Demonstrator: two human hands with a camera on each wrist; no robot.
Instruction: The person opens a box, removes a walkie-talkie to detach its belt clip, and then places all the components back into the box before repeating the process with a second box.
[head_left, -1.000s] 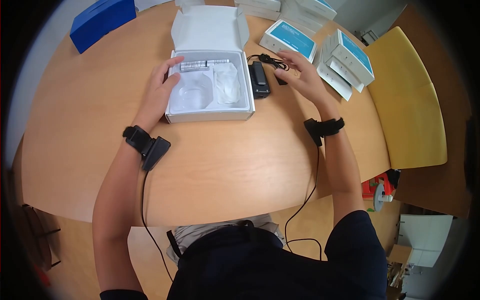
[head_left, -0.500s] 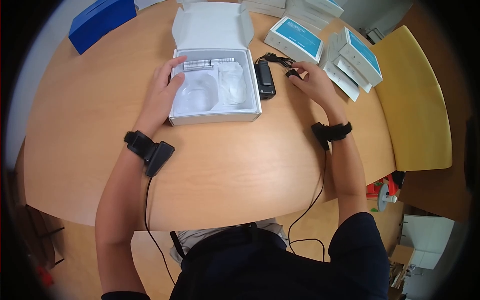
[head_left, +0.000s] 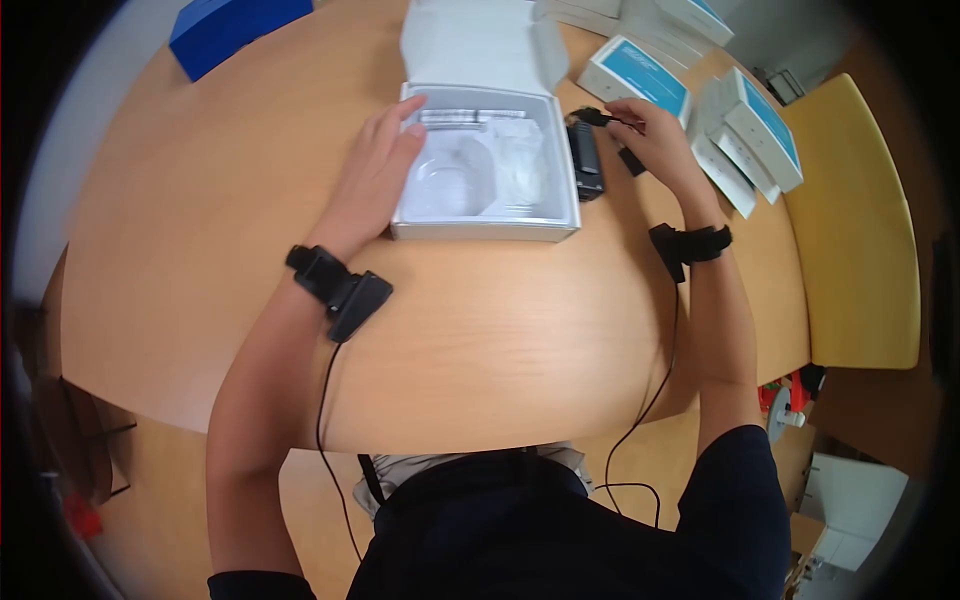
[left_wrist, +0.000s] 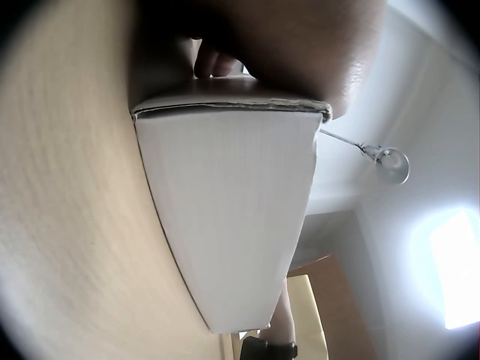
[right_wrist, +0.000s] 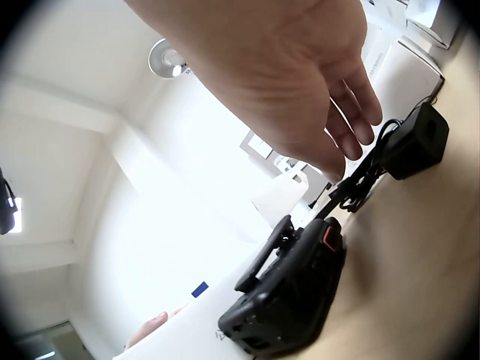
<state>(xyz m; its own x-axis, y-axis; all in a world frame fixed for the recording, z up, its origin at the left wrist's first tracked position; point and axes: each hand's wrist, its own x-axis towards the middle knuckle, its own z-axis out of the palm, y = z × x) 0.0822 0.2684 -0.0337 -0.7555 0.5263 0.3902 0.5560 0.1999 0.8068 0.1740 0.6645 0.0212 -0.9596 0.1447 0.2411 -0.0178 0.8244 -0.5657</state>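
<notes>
In the head view, an open white cardboard box holds a pale moulded tray with a barcode-labelled strip and a white crumpled wrapping. My left hand grips the box's left wall, thumb and a fingertip over the rim. My right hand is right of the box, its fingers loosely bent around a black cable. The right wrist view shows its thumb right at the cable. Beside it are a black power adapter and a black clip-backed device.
White boxes with blue labels stand at the back right, and more are stacked beside them. A blue box is at the back left. A yellow chair back borders the wooden table on the right.
My right hand has gone from the adapter, which its fingers were around half a second ago, to the cable behind it. The head view has shifted left; my left hand stays at the box.
</notes>
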